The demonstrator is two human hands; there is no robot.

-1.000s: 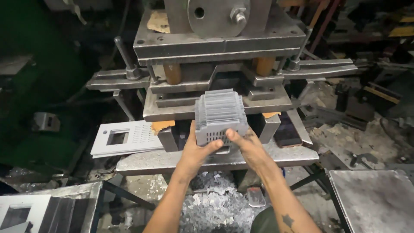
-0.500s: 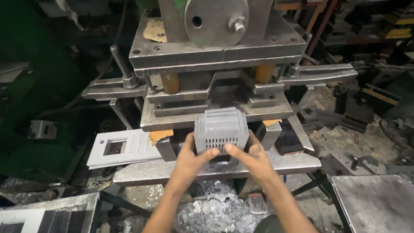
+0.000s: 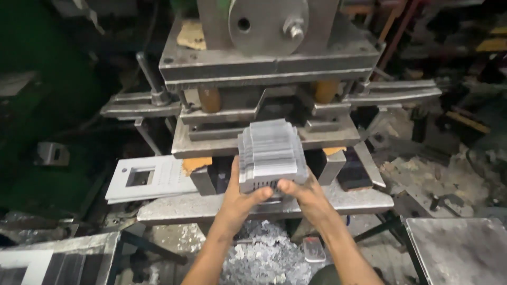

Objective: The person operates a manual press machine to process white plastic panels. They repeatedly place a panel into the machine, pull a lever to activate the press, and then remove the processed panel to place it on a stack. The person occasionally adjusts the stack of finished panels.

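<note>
I have my left hand point(image 3: 240, 198) and right hand point(image 3: 306, 192) both grasping a stack of grey metal plates point(image 3: 270, 154). It sits at the front edge of the press bed point(image 3: 364, 198). More plates point(image 3: 150, 178) lie off its left edge.

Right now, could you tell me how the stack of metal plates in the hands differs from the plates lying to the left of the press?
The stack is held up in front of the press by the left hand and right hand; the left plates lie untouched on the bed. The stack is thick, many sheets showing their edges; the left plates make a low pile. The left plates show a square cutout; the stack's faces are mostly hidden. Both are pale grey sheet metal.
</note>
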